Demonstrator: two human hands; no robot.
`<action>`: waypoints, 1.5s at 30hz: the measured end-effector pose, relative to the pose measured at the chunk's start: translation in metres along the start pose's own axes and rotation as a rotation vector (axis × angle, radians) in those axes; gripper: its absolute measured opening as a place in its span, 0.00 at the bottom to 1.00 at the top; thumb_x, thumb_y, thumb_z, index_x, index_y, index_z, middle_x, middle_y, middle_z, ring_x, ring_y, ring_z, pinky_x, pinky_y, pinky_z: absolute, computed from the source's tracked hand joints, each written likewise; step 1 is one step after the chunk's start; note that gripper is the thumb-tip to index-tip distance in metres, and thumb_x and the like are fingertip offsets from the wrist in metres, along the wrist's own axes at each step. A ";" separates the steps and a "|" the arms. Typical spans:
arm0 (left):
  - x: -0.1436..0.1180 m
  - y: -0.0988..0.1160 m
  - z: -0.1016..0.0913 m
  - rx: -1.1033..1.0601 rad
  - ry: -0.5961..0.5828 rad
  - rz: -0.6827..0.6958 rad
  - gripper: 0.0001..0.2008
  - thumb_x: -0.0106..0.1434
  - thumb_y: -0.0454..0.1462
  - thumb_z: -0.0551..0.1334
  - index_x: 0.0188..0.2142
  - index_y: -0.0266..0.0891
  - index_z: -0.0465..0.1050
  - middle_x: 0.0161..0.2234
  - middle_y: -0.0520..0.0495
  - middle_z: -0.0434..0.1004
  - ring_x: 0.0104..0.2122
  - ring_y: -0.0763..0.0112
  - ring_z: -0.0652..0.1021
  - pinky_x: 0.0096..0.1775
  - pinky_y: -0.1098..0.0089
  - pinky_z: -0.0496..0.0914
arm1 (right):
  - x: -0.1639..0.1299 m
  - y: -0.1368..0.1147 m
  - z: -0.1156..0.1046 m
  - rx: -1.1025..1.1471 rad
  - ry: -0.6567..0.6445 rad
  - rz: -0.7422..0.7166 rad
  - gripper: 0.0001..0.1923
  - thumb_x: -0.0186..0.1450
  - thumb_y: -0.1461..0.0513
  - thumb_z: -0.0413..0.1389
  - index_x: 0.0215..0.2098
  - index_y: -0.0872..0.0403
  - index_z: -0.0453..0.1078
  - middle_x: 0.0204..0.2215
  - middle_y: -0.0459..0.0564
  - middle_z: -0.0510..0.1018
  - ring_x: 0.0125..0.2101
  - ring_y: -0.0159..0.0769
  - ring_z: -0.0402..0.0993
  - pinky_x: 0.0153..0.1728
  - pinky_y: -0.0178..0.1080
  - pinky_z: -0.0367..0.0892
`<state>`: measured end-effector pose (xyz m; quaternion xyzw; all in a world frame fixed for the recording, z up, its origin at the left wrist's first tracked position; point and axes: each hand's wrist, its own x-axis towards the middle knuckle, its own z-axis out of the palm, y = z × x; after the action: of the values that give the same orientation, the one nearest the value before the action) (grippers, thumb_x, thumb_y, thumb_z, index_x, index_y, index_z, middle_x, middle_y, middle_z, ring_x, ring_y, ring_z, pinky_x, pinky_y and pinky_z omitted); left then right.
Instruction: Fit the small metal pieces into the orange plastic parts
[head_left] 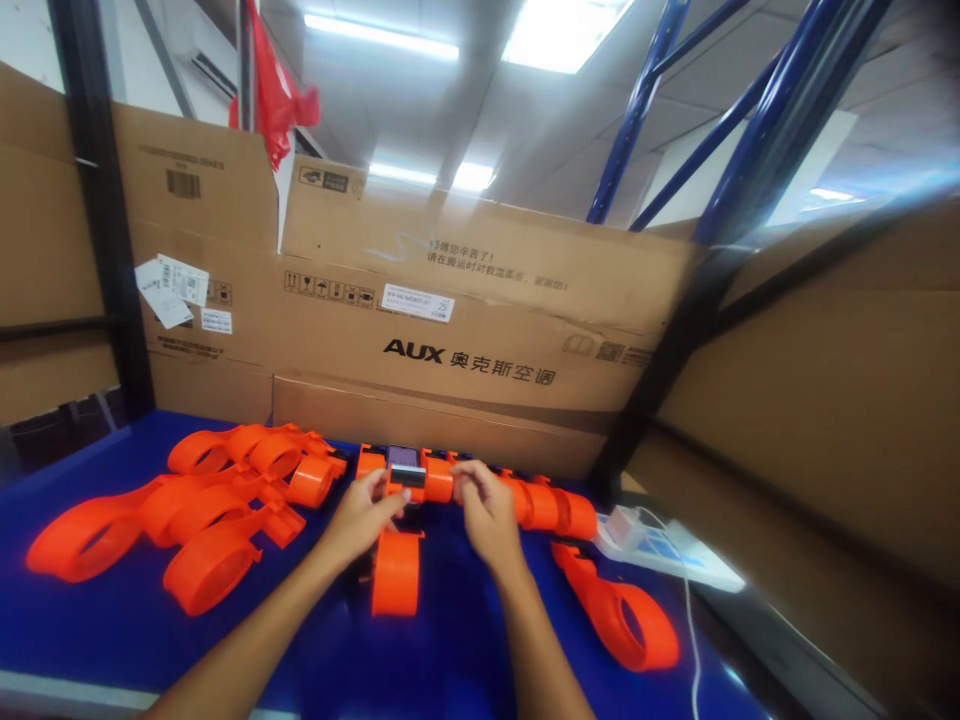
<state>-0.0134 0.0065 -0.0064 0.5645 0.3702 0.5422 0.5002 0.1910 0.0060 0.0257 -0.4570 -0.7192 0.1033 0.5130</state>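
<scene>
Sitting in the left grip (pixel 365 515) — an orange piece (pixel 409 478) (dark-faced).

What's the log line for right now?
left hand: holds orange piece; right hand: beside orange ring, contact unclear; blue table: more orange loops

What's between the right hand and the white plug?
A row of orange loops on the blue tabletop fills the stretch between the right hand and the white plug, as the head view shows.
</scene>
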 end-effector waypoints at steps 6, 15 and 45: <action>-0.001 0.000 0.000 0.009 0.005 -0.008 0.16 0.58 0.44 0.67 0.42 0.37 0.74 0.28 0.52 0.74 0.21 0.74 0.74 0.24 0.74 0.69 | 0.005 0.026 -0.031 -0.485 -0.041 0.301 0.14 0.63 0.61 0.49 0.24 0.55 0.74 0.20 0.49 0.76 0.24 0.38 0.72 0.25 0.34 0.59; 0.000 -0.005 0.001 0.015 -0.005 0.003 0.17 0.58 0.44 0.67 0.43 0.37 0.72 0.29 0.51 0.75 0.20 0.74 0.74 0.22 0.74 0.69 | -0.010 0.024 -0.011 -0.739 -0.396 0.441 0.14 0.60 0.58 0.62 0.43 0.52 0.78 0.43 0.59 0.82 0.45 0.51 0.78 0.39 0.42 0.67; -0.001 -0.002 0.000 0.030 0.001 0.006 0.17 0.57 0.44 0.68 0.42 0.37 0.73 0.27 0.53 0.74 0.20 0.74 0.75 0.23 0.74 0.68 | -0.017 0.019 0.010 -0.622 -0.524 0.290 0.04 0.61 0.61 0.61 0.34 0.51 0.78 0.35 0.51 0.83 0.38 0.41 0.79 0.33 0.35 0.64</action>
<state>-0.0129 0.0058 -0.0084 0.5729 0.3769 0.5385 0.4896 0.1941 0.0068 -0.0014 -0.6444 -0.7505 0.0652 0.1309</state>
